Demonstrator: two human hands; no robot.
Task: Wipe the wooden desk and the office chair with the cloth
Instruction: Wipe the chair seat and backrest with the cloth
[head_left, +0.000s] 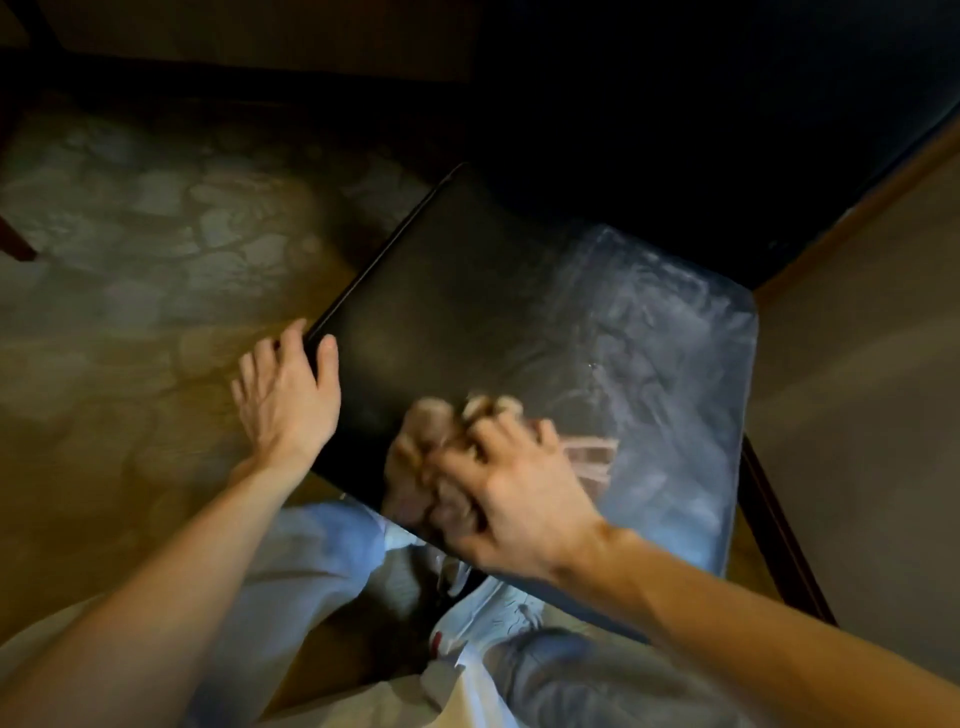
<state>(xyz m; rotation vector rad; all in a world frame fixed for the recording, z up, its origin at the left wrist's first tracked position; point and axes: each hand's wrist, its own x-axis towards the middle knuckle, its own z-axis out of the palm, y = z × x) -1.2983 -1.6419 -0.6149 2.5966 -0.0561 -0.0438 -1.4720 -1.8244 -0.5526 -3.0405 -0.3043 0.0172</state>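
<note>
Our right hand curls its fingers tightly into the bunched cloth and presses it down on the dark seat of the office chair. Hand and cloth are both blurred. The cloth sits close to the seat's near edge, and pale streaks cover the seat to its right. Our left hand clasps the seat's near left edge, with the thumb on top and the fingers spread down over the side. Our jeans show nearest, above a patterned carpet.
</note>
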